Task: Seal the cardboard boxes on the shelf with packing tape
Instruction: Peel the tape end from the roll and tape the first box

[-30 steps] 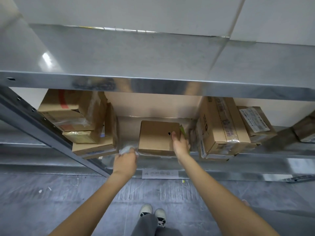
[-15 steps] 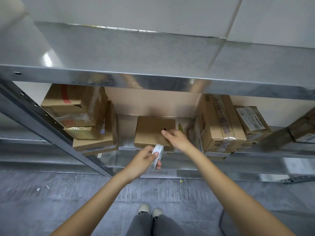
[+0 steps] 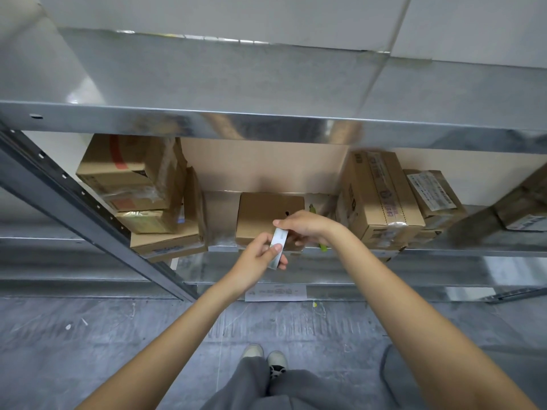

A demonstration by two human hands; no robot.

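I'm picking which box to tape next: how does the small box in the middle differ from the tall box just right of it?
The middle box is small, low and plain, with a dark hole on top; the tall box is bigger and printed. The tall box already carries clear tape over its front edge; the middle box shows none. Both hands hold a tape strip before the middle box. Both are brown cardboard.

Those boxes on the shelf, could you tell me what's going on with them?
A person stands at a metal shelf of cardboard boxes. Both hands hold a strip of tape in front of the small middle box: the left hand pinches its lower end, the right hand its upper end. The strip is not yet on the box.
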